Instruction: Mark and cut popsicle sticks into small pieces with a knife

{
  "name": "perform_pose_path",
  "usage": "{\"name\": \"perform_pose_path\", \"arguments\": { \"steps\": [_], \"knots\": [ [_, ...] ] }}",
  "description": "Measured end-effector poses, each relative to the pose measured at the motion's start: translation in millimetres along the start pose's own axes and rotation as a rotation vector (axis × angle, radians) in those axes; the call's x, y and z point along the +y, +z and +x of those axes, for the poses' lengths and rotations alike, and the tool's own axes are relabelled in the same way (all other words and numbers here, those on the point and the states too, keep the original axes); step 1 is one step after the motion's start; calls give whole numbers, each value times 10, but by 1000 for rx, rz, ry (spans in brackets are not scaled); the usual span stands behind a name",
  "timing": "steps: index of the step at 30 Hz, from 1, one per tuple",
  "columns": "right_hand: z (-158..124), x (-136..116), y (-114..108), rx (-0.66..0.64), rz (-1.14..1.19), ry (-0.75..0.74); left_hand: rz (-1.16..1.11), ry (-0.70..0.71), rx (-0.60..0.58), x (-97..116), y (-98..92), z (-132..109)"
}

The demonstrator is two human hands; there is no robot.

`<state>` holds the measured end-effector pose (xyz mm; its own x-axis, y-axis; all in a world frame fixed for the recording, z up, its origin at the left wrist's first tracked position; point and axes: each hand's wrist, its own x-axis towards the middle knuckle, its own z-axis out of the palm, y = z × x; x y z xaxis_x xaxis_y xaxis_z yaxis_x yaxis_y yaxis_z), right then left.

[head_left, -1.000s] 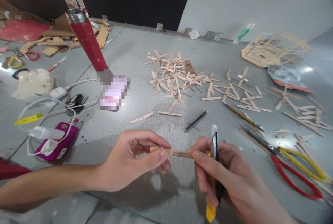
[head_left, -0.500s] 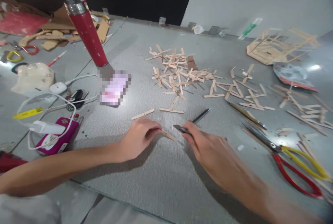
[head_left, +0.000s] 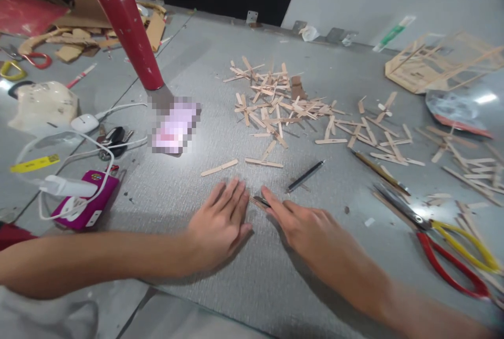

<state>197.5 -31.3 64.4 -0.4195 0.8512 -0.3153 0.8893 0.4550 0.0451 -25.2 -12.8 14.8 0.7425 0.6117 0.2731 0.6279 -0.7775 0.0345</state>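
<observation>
My left hand (head_left: 222, 218) lies flat on the grey table (head_left: 236, 286), fingers stretched out together, pressing down on a wooden craft stick (head_left: 252, 202) of which only the right end shows. My right hand (head_left: 303, 221) is closed round a utility knife (head_left: 263, 202), index finger laid along it. The blade tip rests at the stick's exposed end, right beside my left fingertips. Most of the knife's body is hidden under the hand.
A black pen (head_left: 305, 176) and two loose sticks (head_left: 219, 167) lie just beyond my hands. Farther back is a pile of cut sticks (head_left: 275, 103). Red-and-yellow pliers (head_left: 452, 250) lie right, a stick frame model (head_left: 437, 63) far right, a red flask (head_left: 129, 32) and a cabled power bank (head_left: 84, 202) left.
Both hands came down from holding the stick in the air to the table. My left hand flattened over the stick, and the knife was laid low with its blade against the stick's end.
</observation>
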Motion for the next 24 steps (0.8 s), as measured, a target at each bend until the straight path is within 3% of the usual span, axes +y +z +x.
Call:
{"name": "perform_pose_path", "arguments": {
  "steps": [14,24],
  "knots": [
    [56,-147,-271,-205,-59,72,34,53,63,-2,39,23],
    [64,-154,-286,-185,-141,37,56,52,68,1,49,24]
  ]
}}
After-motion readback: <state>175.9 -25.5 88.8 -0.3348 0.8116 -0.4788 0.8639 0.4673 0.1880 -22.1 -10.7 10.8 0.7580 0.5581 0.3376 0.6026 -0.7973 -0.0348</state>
